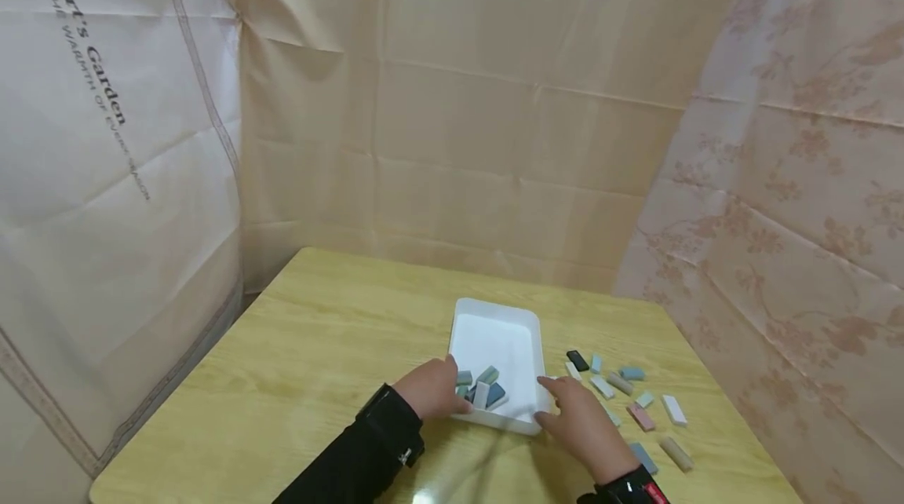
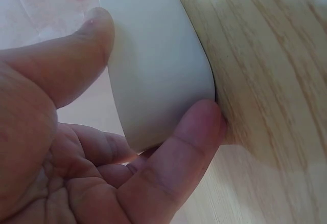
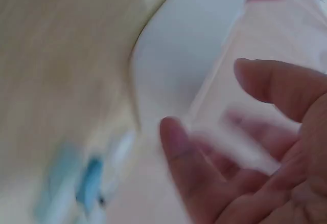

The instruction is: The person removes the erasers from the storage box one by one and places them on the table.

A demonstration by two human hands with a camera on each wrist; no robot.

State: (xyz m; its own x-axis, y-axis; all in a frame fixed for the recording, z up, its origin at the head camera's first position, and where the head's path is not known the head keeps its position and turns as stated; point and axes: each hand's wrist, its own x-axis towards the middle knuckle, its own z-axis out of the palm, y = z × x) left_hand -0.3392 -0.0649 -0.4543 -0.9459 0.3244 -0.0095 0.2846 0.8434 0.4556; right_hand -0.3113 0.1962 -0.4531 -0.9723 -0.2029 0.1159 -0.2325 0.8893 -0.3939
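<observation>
A white rectangular tray (image 1: 497, 335) lies on the wooden table, with several small blocks grouped at its near left corner. Among them are a green block (image 1: 488, 375), a white block (image 1: 482, 396) and a dark blue one (image 1: 497, 392). My left hand (image 1: 432, 390) grips the tray's near left part; in the left wrist view its thumb (image 2: 98, 27) is at the rim and a finger presses low on the outer wall. Beside the tray's near right corner is my right hand (image 1: 582, 419), its fingers spread and loosely bent, holding nothing.
Several loose blocks lie right of the tray, including a black one (image 1: 577, 360), a pink one (image 1: 641, 417), a white one (image 1: 674, 410) and a tan one (image 1: 676, 454). Hanging cloth (image 1: 452, 111) encloses the table (image 1: 282, 378) at the back and sides.
</observation>
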